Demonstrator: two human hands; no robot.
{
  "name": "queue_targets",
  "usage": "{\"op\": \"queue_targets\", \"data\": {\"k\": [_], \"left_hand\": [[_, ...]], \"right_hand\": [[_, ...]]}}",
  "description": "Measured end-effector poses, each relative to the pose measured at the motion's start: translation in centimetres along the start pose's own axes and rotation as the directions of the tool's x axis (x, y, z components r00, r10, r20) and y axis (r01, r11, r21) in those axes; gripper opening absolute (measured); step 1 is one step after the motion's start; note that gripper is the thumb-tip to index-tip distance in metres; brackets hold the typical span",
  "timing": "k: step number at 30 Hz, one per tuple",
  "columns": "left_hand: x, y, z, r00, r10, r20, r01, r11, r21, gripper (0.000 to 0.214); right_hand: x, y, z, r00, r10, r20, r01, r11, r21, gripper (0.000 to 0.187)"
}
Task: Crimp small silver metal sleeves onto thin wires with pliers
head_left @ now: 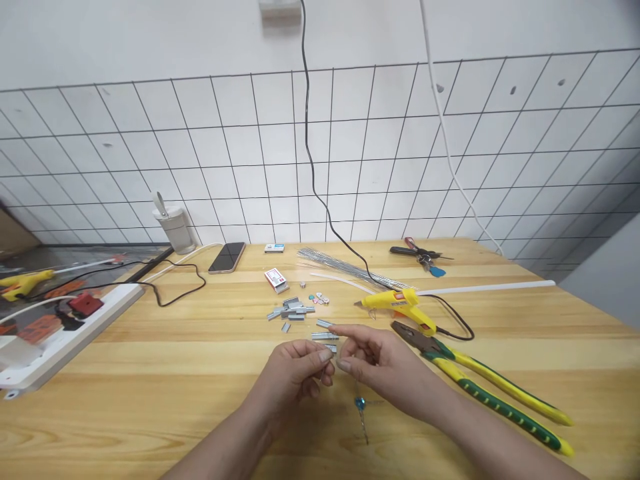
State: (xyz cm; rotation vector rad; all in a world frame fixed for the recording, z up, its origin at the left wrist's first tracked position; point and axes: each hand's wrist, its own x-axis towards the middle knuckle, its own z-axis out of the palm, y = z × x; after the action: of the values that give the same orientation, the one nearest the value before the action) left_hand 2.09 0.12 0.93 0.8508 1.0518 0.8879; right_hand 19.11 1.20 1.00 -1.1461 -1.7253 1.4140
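Note:
My left hand [296, 375] and my right hand [381, 363] meet over the middle of the wooden table [150, 387], fingertips nearly touching. The left hand's fingers are curled in a pinch on something small and metallic that I cannot make out. My right hand's thumb and forefinger pinch toward the same spot, its index finger stretched left. Strips of metal staples [291, 310] lie scattered just beyond the hands. Under my right hand lies a small blue bead on twisted wire [361, 408].
Yellow-green pliers [480, 383] lie right of the hands, a yellow glue gun [400, 305] with its black cord behind them. Further back are a bundle of thin wires [345, 267], a staple box [275, 279], a phone [227, 257], keys [420, 254] and a white cup [173, 223]. A power strip [65, 327] sits left.

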Motion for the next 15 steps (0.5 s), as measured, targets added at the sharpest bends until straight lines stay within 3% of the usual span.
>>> {"op": "queue_targets", "data": {"k": [7, 12, 15], "left_hand": [[0.21, -0.24, -0.31, 0.999, -0.002, -0.034, 0.000, 0.998, -0.065, 0.028], [0.44, -0.22, -0.48, 0.995, 0.017, -0.096, -0.029, 0.991, -0.130, 0.028], [0.41, -0.09, -0.51, 0.995, 0.029, -0.093, -0.038, 0.995, -0.092, 0.030]], "right_hand": [[0.11, -0.39, 0.13, 0.995, -0.031, -0.095, 0.031, 1.000, -0.003, 0.055], [0.27, -0.23, 0.21, 0.985, -0.053, -0.166, 0.034, 0.993, -0.116, 0.023], [0.24, -0.16, 0.06, 0.988, -0.074, -0.139, 0.055, 0.989, -0.136, 0.018]]}}
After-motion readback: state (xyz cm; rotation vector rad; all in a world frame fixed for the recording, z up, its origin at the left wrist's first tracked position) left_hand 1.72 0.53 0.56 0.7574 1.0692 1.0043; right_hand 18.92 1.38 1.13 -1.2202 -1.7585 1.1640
